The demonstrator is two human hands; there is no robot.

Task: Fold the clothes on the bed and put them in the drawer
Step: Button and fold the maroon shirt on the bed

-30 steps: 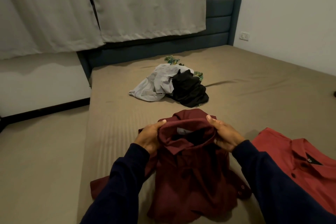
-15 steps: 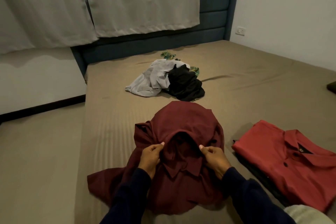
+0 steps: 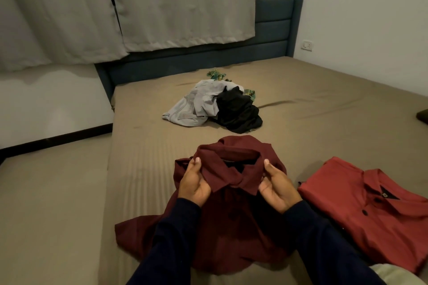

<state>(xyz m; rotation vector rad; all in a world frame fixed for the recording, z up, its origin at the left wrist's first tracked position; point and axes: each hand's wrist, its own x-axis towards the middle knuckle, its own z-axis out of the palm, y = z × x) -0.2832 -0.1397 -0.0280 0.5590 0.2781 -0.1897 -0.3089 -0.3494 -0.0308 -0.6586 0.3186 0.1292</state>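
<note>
While both hands work at the collar, the fingers (image 3: 197, 161) of the left hand (image 3: 194, 184) are curled round one side of it, and the right hand (image 3: 276, 188) pinches the other side with its thumb on top. So both sets of fingers are clamped on the dark red shirt (image 3: 228, 220). The collar is lifted a little, and the rest of the shirt lies bunched on the bed (image 3: 148, 162) under the dark blue sleeves (image 3: 176, 240). One corner sticks out to the left. Just beside it on the right lies a red shirt (image 3: 361, 210), flat and already folded. Farther up the bed sits a pile (image 3: 215, 106) of grey, black and green clothes, well apart, not folded yet. No drawer can be seen. Things could go wrong from here. If the hands pull the collar unevenly, the shirt could twist and fold crooked. If it is laid down with the bunches left in, the fold will come out lumpy. If it swings to the right, it could mess up the red shirt.
</note>
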